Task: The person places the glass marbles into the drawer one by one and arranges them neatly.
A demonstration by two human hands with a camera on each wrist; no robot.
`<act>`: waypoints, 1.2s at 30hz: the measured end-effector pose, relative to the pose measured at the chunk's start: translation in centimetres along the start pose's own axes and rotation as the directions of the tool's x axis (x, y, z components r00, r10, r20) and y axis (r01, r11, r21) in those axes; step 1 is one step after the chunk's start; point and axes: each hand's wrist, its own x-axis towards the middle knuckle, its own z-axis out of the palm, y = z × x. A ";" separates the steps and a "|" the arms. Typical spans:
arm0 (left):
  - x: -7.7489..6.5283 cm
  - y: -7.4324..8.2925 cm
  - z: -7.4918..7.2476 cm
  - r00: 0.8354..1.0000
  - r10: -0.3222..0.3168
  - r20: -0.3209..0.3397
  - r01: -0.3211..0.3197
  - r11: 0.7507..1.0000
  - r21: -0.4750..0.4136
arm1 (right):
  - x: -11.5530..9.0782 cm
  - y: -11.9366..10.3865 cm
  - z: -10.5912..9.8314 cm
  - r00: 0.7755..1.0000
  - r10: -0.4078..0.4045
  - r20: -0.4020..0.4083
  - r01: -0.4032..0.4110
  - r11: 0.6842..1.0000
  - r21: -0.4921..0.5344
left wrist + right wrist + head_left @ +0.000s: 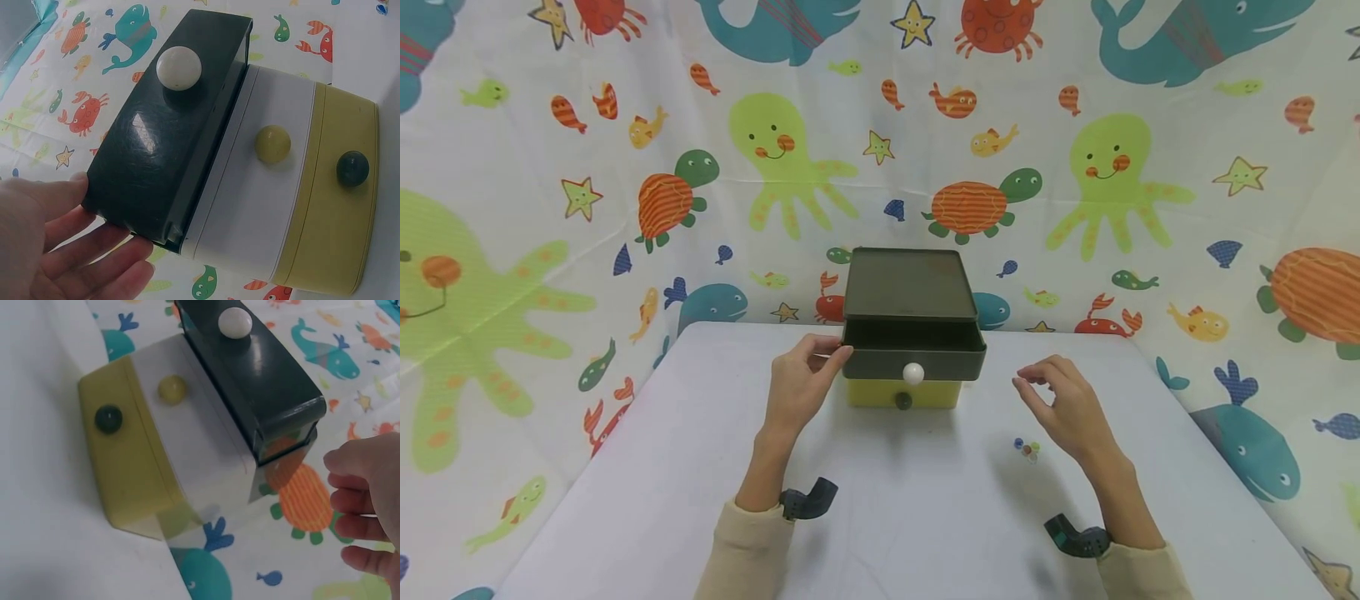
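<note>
A small drawer chest (910, 283) stands at the back of the table. Its dark green top drawer (144, 131), with a white knob (913, 373), is pulled out. Below sit a white drawer (250, 156) with a yellow knob and a yellow drawer (868, 393) with a dark green knob. My left hand (801, 379) grips the top drawer's left front corner, thumb at the front edge and fingers along the side. To the right of the chest, my right hand (1060, 408) hovers with loosely curled fingers, apart from the drawer and holding nothing.
Several small coloured pieces (1027, 450) lie on the white table (895, 517), beneath and left of the right hand. A cloth (865, 183) printed with sea animals hangs behind the table and along its sides. Each wrist wears a black camera mount (808, 498).
</note>
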 end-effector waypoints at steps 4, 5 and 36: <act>0.0 0.0 -0.1 1.000 0.000 -0.002 0.000 1.000 -0.007 | 0.0 0.2 0.2 1.000 0.001 0.011 -0.001 1.000 -0.001; 0.0 0.0 -0.1 1.000 0.001 -0.003 -0.001 1.000 -0.008 | -0.1 0.3 0.2 1.000 0.001 0.012 -0.001 1.000 -0.002; 0.2 0.0 -0.1 1.000 0.009 0.010 -0.009 1.000 -0.011 | -0.5 2.3 1.4 0.987 0.073 0.143 -0.076 0.997 0.012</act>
